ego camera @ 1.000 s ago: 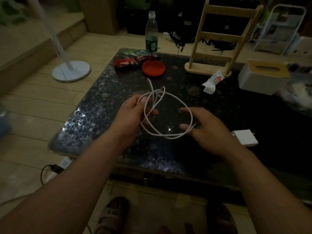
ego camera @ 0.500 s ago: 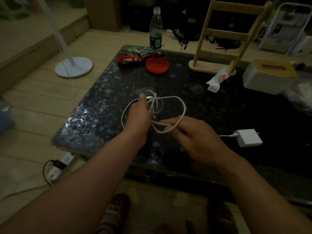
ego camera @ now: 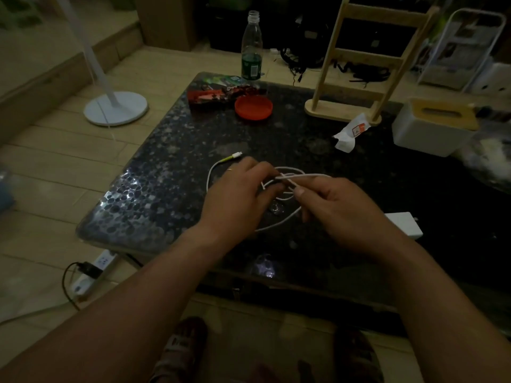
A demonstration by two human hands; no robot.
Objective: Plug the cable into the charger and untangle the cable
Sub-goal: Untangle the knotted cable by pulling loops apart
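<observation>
Untangling in hand. Cable (ego camera: 279,226) looped on table (ego camera: 166,189), knot pinched between left hand (ego camera: 235,194) and right hand (ego camera: 340,208); free plug end lies far-left. Charger (ego camera: 403,223) sits just right, connection hidden. Next: strand to be drawn through loop, slack kept.

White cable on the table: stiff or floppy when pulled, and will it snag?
The white cable is probably floppy: it lies in loose curves and bends sharply where the right hand pinches it. It looks light, so its free plug end may whip or drag across the table. Strands cross near the left hand, so a hard pull could tighten a knot.
</observation>
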